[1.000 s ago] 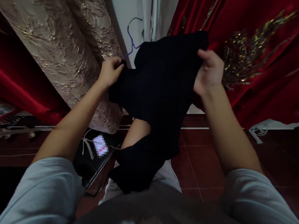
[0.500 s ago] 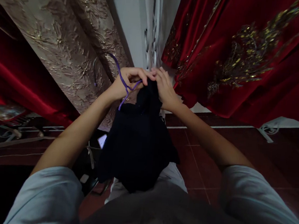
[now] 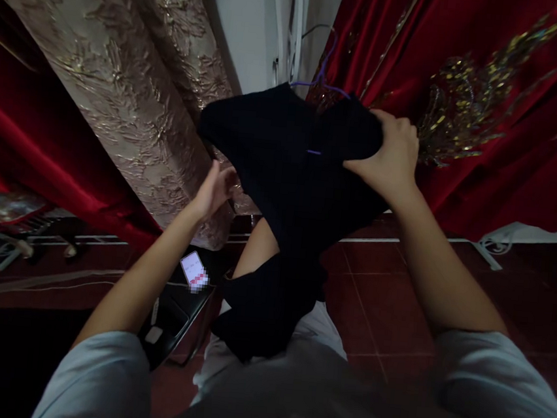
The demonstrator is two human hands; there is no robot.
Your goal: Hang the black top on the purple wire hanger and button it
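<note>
A dark navy garment (image 3: 305, 185) hangs spread out on a purple wire hanger (image 3: 322, 75) in front of me. The hanger's hook points away, and a short bit of purple shows lower on the dark cloth. My right hand (image 3: 392, 154) is closed on the garment's right shoulder, thumb below and fingers over the top. Beside the garment's left edge is my left hand (image 3: 216, 191), thumb raised and fingers loosely bent, with nothing seen in it. The lower part of the garment hangs bunched over my lap.
A patterned pinkish-gold cloth (image 3: 124, 76) hangs at left, and red fabric with gold sequins (image 3: 465, 109) at right. White rack poles (image 3: 296, 27) stand between them. A lit phone (image 3: 194, 270) lies on a black stool (image 3: 177, 317) at lower left, above red floor tiles (image 3: 372, 310).
The dark garment has gone from bunched to spread on the hanger. My left hand has moved down and left off the hanger; my right hand has shifted right onto the shoulder.
</note>
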